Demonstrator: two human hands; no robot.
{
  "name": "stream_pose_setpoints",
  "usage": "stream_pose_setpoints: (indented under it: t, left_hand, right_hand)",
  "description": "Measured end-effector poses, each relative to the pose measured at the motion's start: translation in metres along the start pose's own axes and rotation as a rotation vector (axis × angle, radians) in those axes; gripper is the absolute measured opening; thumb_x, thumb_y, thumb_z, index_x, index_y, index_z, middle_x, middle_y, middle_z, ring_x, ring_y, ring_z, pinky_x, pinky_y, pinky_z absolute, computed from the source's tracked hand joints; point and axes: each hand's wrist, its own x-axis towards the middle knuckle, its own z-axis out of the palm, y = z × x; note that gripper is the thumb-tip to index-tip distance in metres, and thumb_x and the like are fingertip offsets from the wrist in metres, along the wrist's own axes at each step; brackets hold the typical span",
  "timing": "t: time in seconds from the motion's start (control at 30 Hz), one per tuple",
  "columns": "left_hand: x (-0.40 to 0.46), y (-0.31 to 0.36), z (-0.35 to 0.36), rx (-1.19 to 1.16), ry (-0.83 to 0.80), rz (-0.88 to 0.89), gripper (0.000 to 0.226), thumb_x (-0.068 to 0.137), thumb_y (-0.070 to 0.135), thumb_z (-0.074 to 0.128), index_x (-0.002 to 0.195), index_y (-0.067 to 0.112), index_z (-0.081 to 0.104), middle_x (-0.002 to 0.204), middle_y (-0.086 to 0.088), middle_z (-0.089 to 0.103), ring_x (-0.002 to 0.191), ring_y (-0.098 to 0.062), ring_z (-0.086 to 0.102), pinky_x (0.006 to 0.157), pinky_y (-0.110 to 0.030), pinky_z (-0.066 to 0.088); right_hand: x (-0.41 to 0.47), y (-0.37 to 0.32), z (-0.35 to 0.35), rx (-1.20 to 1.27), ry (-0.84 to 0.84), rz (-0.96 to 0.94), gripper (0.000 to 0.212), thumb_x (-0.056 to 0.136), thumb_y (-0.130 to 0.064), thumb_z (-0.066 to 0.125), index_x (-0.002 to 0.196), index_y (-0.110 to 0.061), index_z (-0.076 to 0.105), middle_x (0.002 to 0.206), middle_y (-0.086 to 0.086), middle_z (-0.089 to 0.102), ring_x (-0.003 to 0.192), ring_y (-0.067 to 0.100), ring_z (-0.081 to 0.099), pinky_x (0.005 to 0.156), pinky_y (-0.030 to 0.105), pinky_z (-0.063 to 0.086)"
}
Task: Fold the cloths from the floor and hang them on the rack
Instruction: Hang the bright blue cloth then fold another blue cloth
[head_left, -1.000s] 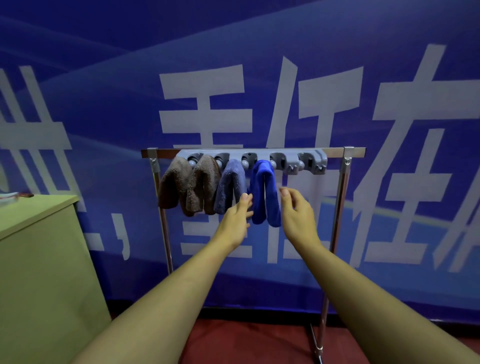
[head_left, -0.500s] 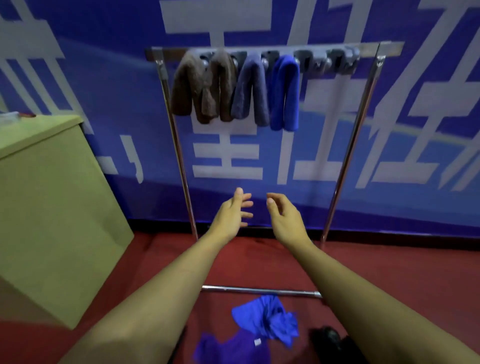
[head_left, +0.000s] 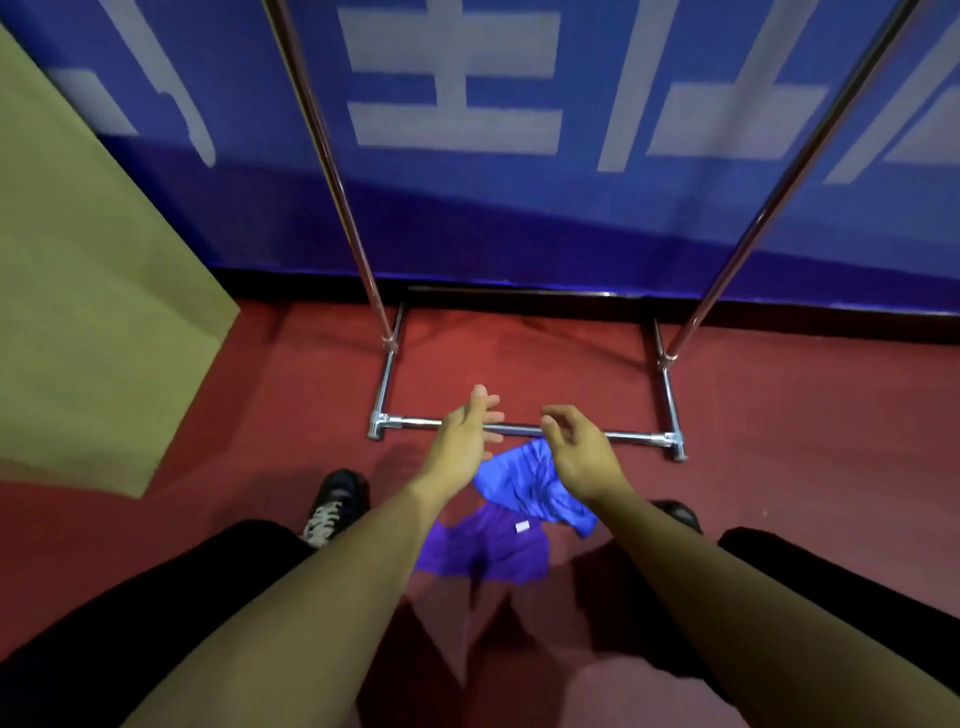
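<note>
On floor before rack: blue cloth and purple cloth unfolded, unhung. Left hand and right hand empty, fingers loose, above them. Hung count out of view.

empty hands above blue cloth, rack base

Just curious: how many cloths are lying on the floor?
2: a bright blue cloth below the hands, and a purple cloth partly under it, nearer the person. Arms may hide more.
</note>
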Motion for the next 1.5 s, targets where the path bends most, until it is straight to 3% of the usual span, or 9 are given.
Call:
stream_pose_setpoints:
  t: [0.17,0.3,0.47,0.57,0.83,1.07,1.2,1.37,1.5]
  left_hand:
    - [0.044,-0.064,0.002,-0.02,0.024,-0.135,0.055,0.107,0.048,0.025,0.137,0.014,0.056,0.122,-0.007,0.065,0.091,-0.022,0.062,0.078,-0.035,0.05]
    - [0.079,-0.109,0.009,0.01,0.047,-0.223,0.046,0.109,0.04,0.031,0.135,0.011,0.055,0.117,-0.007,0.063,0.093,-0.023,0.06,0.072,-0.031,0.047]
    - [0.126,-0.175,0.016,0.162,0.085,-0.306,0.038,0.103,0.033,0.052,0.136,0.015,0.052,0.121,-0.004,0.066,0.107,-0.024,0.065,0.103,-0.039,0.049]
    - [0.15,-0.202,0.026,0.189,0.18,-0.384,0.038,0.1,0.026,0.059,0.131,0.005,0.054,0.107,-0.005,0.063,0.099,-0.022,0.061,0.09,-0.028,0.044]
    - [0.188,-0.248,0.052,0.098,0.397,-0.487,0.043,0.086,0.029,0.078,0.112,-0.003,0.065,0.099,-0.013,0.07,0.085,-0.026,0.065,0.075,-0.029,0.046]
    - [0.183,-0.254,0.073,0.183,0.154,-0.44,0.026,0.086,0.027,0.077,0.1,0.005,0.076,0.093,-0.01,0.076,0.079,-0.018,0.066,0.077,-0.035,0.054]
    - [0.174,-0.241,0.081,0.159,0.159,-0.386,0.024,0.093,0.029,0.069,0.099,0.006,0.068,0.083,-0.005,0.068,0.073,-0.021,0.061,0.069,-0.029,0.044]
    - [0.157,-0.204,0.074,0.167,0.142,-0.338,0.031,0.1,0.04,0.055,0.112,0.013,0.061,0.094,-0.001,0.067,0.086,-0.022,0.063,0.073,-0.025,0.04]
    - [0.132,-0.168,0.056,0.22,0.033,-0.228,0.045,0.089,0.034,0.074,0.123,0.015,0.052,0.106,0.003,0.067,0.096,-0.016,0.065,0.068,-0.019,0.044]
  right_hand:
    - [0.026,0.065,0.049,-0.045,-0.08,0.137,0.027,0.101,-0.026,0.054,0.121,-0.011,0.064,0.114,0.006,0.07,0.109,0.022,0.066,0.088,0.022,0.043]
    - [0.049,0.108,0.074,-0.104,-0.162,0.219,0.033,0.099,-0.032,0.056,0.126,-0.015,0.062,0.119,0.006,0.07,0.11,0.023,0.065,0.094,0.029,0.045]
    - [0.082,0.162,0.089,-0.2,-0.099,0.288,0.035,0.09,-0.028,0.068,0.121,-0.012,0.065,0.12,0.012,0.067,0.116,0.031,0.06,0.099,0.038,0.045]
    - [0.1,0.191,0.092,-0.252,-0.063,0.295,0.042,0.086,-0.027,0.075,0.122,-0.009,0.063,0.124,0.015,0.06,0.118,0.033,0.056,0.1,0.037,0.041]
    - [0.125,0.233,0.107,-0.337,-0.031,0.362,0.071,0.074,-0.047,0.082,0.13,-0.016,0.053,0.131,0.013,0.05,0.123,0.034,0.048,0.102,0.043,0.041]
    - [0.122,0.241,0.113,-0.226,0.041,0.44,0.093,0.064,-0.039,0.091,0.134,-0.014,0.037,0.135,0.014,0.043,0.122,0.038,0.051,0.094,0.048,0.048]
    - [0.12,0.24,0.109,-0.233,-0.066,0.504,0.082,0.073,-0.033,0.086,0.135,-0.012,0.036,0.128,0.014,0.062,0.119,0.036,0.059,0.09,0.043,0.048]
    - [0.116,0.208,0.092,-0.266,-0.104,0.483,0.051,0.078,-0.041,0.079,0.111,-0.006,0.061,0.102,0.015,0.071,0.098,0.034,0.065,0.071,0.032,0.041]
    - [0.103,0.16,0.065,-0.173,-0.115,0.416,0.039,0.081,-0.048,0.076,0.086,-0.014,0.059,0.077,0.006,0.064,0.076,0.028,0.056,0.065,0.031,0.037]
